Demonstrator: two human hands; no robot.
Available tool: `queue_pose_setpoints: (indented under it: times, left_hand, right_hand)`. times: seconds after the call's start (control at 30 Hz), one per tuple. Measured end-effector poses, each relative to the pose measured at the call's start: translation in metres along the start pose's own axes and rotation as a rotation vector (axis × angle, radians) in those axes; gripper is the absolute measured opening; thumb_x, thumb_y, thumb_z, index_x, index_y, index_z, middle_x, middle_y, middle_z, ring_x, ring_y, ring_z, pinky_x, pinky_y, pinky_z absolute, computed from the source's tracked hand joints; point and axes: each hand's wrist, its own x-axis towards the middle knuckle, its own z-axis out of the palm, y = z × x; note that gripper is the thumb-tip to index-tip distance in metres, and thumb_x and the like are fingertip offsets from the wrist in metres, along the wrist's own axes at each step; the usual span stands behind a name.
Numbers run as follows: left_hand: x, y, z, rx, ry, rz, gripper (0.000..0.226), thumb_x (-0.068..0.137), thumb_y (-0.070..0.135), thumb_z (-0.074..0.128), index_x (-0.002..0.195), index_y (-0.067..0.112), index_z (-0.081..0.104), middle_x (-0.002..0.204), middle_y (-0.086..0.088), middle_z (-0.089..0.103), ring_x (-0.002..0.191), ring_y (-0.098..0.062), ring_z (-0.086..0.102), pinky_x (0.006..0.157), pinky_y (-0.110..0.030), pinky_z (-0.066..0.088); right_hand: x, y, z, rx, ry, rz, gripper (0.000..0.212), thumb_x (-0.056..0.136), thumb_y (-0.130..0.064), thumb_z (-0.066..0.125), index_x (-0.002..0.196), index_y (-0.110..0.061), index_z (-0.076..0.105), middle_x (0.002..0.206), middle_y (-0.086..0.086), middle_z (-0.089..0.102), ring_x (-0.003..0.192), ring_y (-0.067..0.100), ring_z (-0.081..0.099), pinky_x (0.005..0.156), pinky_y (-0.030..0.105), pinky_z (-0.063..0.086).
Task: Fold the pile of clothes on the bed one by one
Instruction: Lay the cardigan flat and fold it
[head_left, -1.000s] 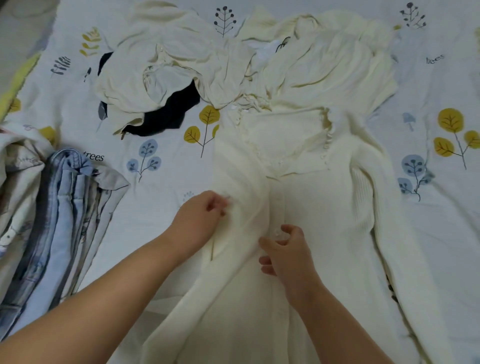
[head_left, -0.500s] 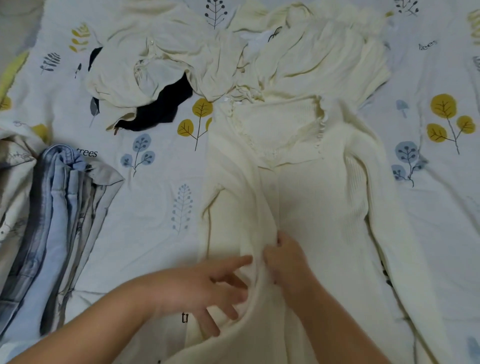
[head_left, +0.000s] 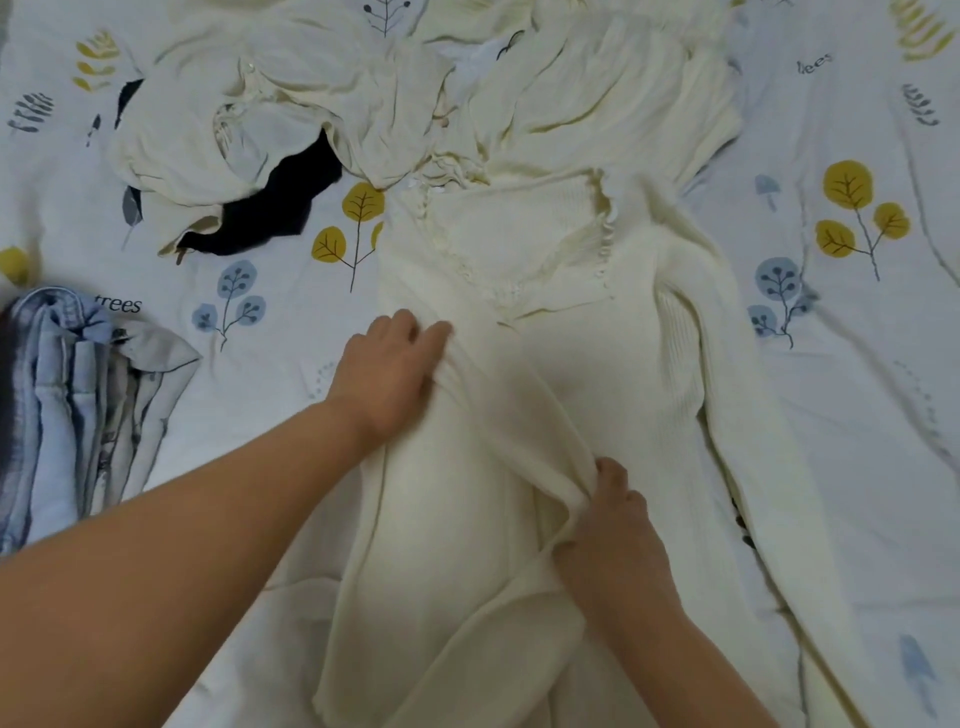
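Hands have moved apart along the front edge of the cream cardigan (head_left: 561, 364): the left hand (head_left: 387, 376), half a second ago low beside the right, now grips bunched knit higher up, while the right hand (head_left: 610, 525) pinches the same edge lower down. That suggests they are straightening the front before folding. Spread on the bed (head_left: 857, 415), the cardigan touches the unfolded pile (head_left: 322, 119) beyond its collar, which crowds it. Folded jeans (head_left: 62, 405) lie well left.

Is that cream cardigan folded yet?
Not yet. The cardigan lies mostly spread out; only its left sleeve is pulled across the front.
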Motion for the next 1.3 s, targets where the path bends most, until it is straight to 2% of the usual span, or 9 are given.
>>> queue_pose_setpoints:
  times: [0.2, 0.47, 0.57, 0.7, 0.83, 0.97, 1.1, 1.2, 1.3]
  left_hand:
    - [-0.005, -0.042, -0.006, -0.055, 0.192, -0.172, 0.027, 0.08, -0.003, 0.052, 0.106, 0.001, 0.059, 0.101, -0.022, 0.049, 0.095, -0.037, 0.043, 0.072, -0.043, 0.038]
    - [0.001, -0.04, -0.015, -0.097, 0.26, -0.045, 0.035, 0.078, -0.004, 0.054, 0.111, 0.005, 0.061, 0.119, -0.019, 0.05, 0.102, -0.039, 0.048, 0.081, -0.042, 0.039]
    - [0.014, -0.028, -0.017, -0.119, -0.01, 0.163, 0.035, 0.089, 0.016, 0.056, 0.123, 0.014, 0.058, 0.131, -0.009, 0.046, 0.108, -0.029, 0.052, 0.082, -0.037, 0.044]
    - [0.032, -0.03, -0.026, -0.13, -0.344, 0.133, 0.024, 0.086, 0.036, 0.059, 0.084, 0.013, 0.065, 0.091, 0.003, 0.052, 0.095, -0.022, 0.054, 0.076, -0.03, 0.038]
    - [0.045, -0.031, -0.036, -0.104, 0.084, -0.097, 0.034, 0.092, 0.039, 0.05, 0.083, 0.01, 0.065, 0.069, -0.003, 0.055, 0.073, -0.028, 0.053, 0.064, -0.033, 0.034]
    - [0.056, -0.003, -0.039, -0.239, 0.403, -0.239, 0.028, 0.092, 0.027, 0.054, 0.105, 0.002, 0.059, 0.11, -0.021, 0.055, 0.089, -0.038, 0.055, 0.069, -0.034, 0.033]
    - [0.033, 0.034, -0.016, -0.221, 0.416, -0.124, 0.051, 0.092, 0.028, 0.05, 0.134, -0.001, 0.041, 0.141, -0.027, 0.033, 0.121, -0.042, 0.043, 0.092, -0.048, 0.038]
    - [-0.002, 0.051, 0.01, -0.086, 0.226, 0.084, 0.065, 0.09, 0.044, 0.035, 0.14, 0.003, 0.038, 0.146, -0.028, 0.029, 0.132, -0.044, 0.033, 0.102, -0.06, 0.027]
    - [-0.024, 0.044, 0.036, 0.111, -0.158, 0.153, 0.083, 0.077, 0.069, -0.017, 0.146, 0.024, -0.009, 0.158, -0.009, -0.004, 0.144, -0.033, 0.0, 0.112, -0.057, 0.006]
  right_hand:
    - [0.002, 0.025, -0.031, 0.266, 0.0, -0.084, 0.053, 0.077, -0.011, 0.065, 0.12, -0.034, 0.045, 0.079, -0.011, 0.055, 0.065, -0.001, 0.055, 0.052, 0.008, 0.042]
    - [-0.013, 0.032, -0.022, -0.123, -0.064, -0.077, 0.026, 0.088, -0.034, 0.052, 0.112, -0.034, 0.042, 0.107, -0.013, 0.054, 0.101, 0.011, 0.053, 0.079, 0.022, 0.038]
    - [-0.01, 0.04, -0.026, -0.012, -0.088, -0.009, 0.006, 0.094, -0.026, 0.047, 0.088, -0.027, 0.048, 0.089, -0.009, 0.055, 0.088, 0.013, 0.056, 0.072, 0.024, 0.038]
    - [-0.006, 0.057, -0.046, 0.223, -0.098, 0.042, 0.036, 0.095, -0.023, 0.047, 0.06, -0.019, 0.043, 0.053, -0.01, 0.048, 0.052, 0.004, 0.042, 0.048, 0.016, 0.029]
    - [-0.004, 0.069, -0.064, 0.195, -0.22, 0.163, 0.054, 0.093, -0.04, 0.048, 0.043, -0.02, 0.049, 0.038, -0.013, 0.042, 0.038, 0.0, 0.039, 0.043, 0.014, 0.026]
    - [-0.007, 0.059, -0.054, -0.386, 0.166, 0.148, 0.022, 0.089, -0.046, 0.051, 0.093, -0.026, 0.058, 0.089, -0.005, 0.06, 0.085, 0.016, 0.058, 0.068, 0.028, 0.043]
    - [-0.002, 0.04, -0.021, -0.36, 0.527, -0.066, 0.057, 0.065, -0.023, 0.077, 0.118, -0.008, 0.061, 0.113, 0.023, 0.059, 0.106, 0.041, 0.057, 0.087, 0.055, 0.044]
    - [0.0, 0.036, 0.003, -0.446, 0.47, -0.27, 0.055, 0.08, -0.036, 0.047, 0.127, -0.009, 0.057, 0.13, 0.026, 0.053, 0.12, 0.043, 0.05, 0.091, 0.066, 0.036]
    - [0.005, 0.042, 0.011, -0.531, 0.204, -0.27, 0.061, 0.083, -0.045, 0.056, 0.137, -0.019, 0.046, 0.142, 0.019, 0.042, 0.132, 0.036, 0.039, 0.098, 0.064, 0.03]
